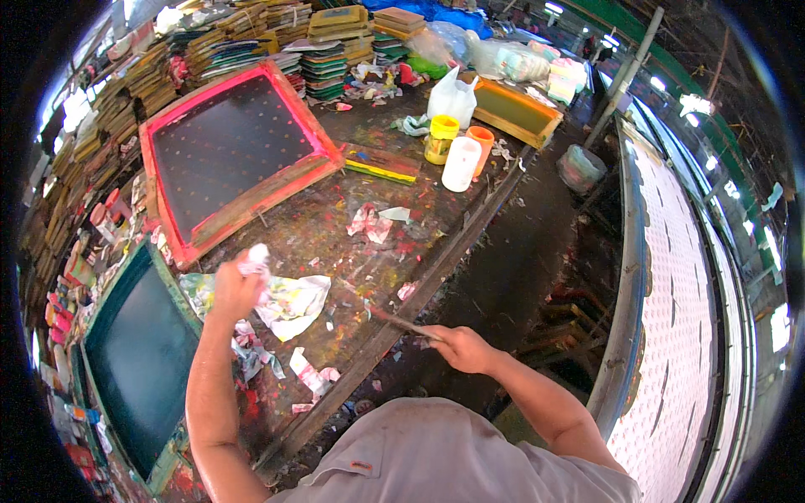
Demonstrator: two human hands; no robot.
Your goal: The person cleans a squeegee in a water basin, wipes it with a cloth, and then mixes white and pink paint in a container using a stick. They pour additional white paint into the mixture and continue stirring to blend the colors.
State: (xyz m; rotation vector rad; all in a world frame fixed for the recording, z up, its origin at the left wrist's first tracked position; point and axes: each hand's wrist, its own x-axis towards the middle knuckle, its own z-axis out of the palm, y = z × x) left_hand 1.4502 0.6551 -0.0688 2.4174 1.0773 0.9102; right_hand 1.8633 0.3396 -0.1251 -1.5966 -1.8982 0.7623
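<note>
My left hand [235,285] is closed on a crumpled white-and-pink rag [257,261], held over a stained white sheet [290,303] on the paint-spattered table [419,243]. In my right hand [461,348] is a thin stick-like tool [402,323], gripped at the near end and reaching up-left across the table's edge; its far end is hard to make out. Loose stained paper scraps [312,373] lie between my hands and below the sheet.
A pink-edged screen frame [239,147] and a green one [132,352] lie left. Beyond are tubs [440,138], a white bottle [459,163], a bag [453,101], a yellow frame [511,113] and stacked frames [327,67]. A long patterned printing table [671,310] runs along the right, past a floor gap.
</note>
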